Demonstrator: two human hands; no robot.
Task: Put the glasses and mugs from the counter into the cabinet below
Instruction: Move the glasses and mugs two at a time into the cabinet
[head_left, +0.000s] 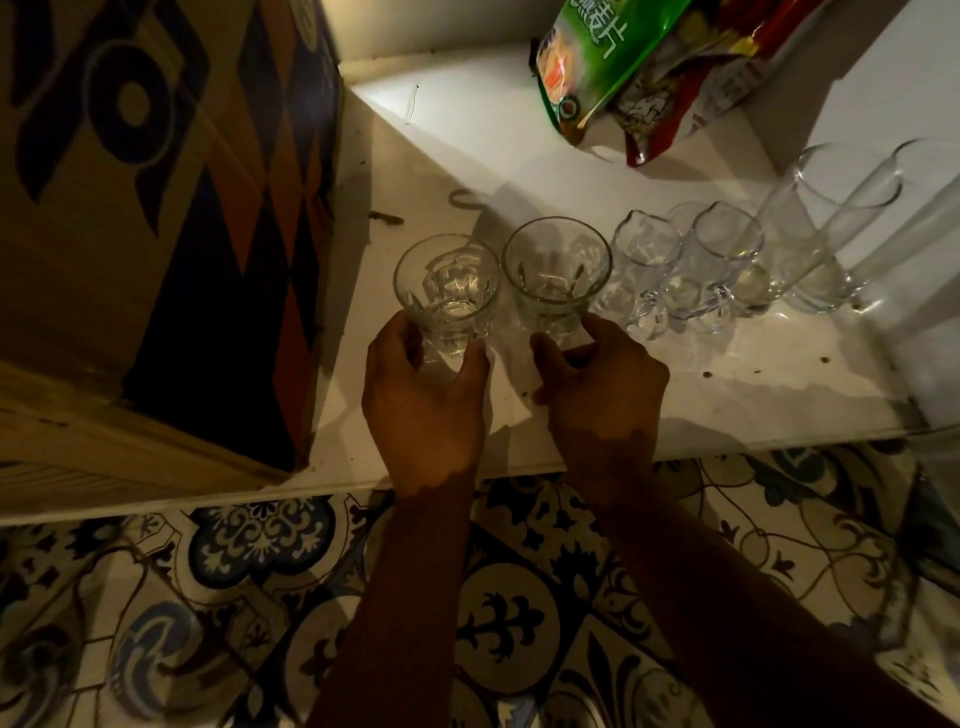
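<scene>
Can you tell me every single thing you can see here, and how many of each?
faceted tumblers: 2, clear glass, front of the shelf, one in each hand
small handled jugs: 2 plain to see, perhaps a third behind, clear glass, right of the tumblers
tall glasses: 2, clear glass, far right of the shelf
cardboard box: 1, brown with dark blue and orange print, left end of the shelf
snack bags: 1 green, 1 red and white, at the back, leaning
shelf: 1, white, with dark specks
floor tiles: blue and cream pattern, below the shelf
left hand: grip round the left tumbler
right hand: grip round the right tumbler
</scene>
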